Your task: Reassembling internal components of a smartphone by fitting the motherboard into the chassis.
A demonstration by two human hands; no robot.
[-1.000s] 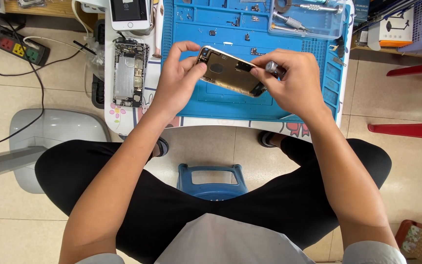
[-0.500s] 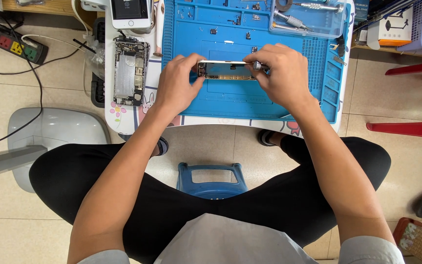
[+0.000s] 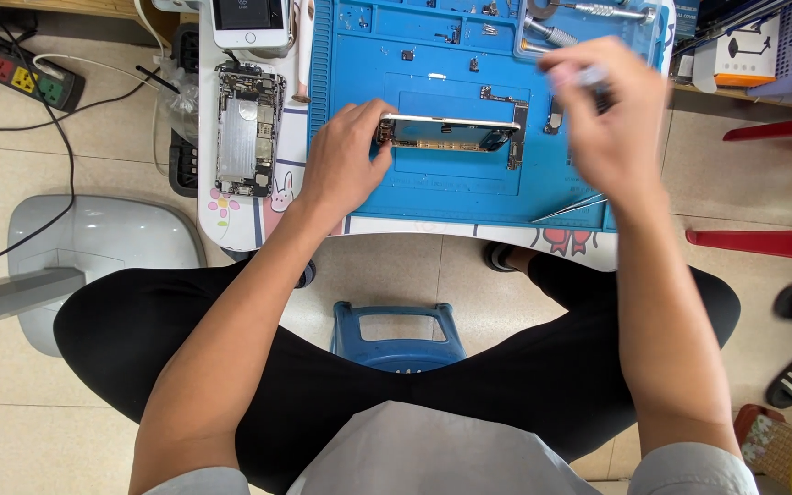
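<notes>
My left hand [image 3: 346,163] grips the left end of a gold phone housing [image 3: 451,134], which stands on its long edge on the blue repair mat [image 3: 433,188]. My right hand [image 3: 602,119] is off the housing, raised to its right and blurred. Its fingers are pinched on a small grey tool [image 3: 579,75]. A loose dark flex part [image 3: 517,137] lies on the mat just past the housing's right end. Tweezers [image 3: 566,209] lie at the mat's near right corner, under my right wrist.
An opened phone body [image 3: 247,128] and a phone with a screen [image 3: 249,23] lie on the white table left of the mat. A clear tray of tools [image 3: 588,14] sits at the back. A power strip [image 3: 25,78], blue stool [image 3: 396,330] and red bars [image 3: 772,243] are around.
The housing was held in both hands, then tipped onto its edge on the mat. My right hand has let go and swung up to the right.
</notes>
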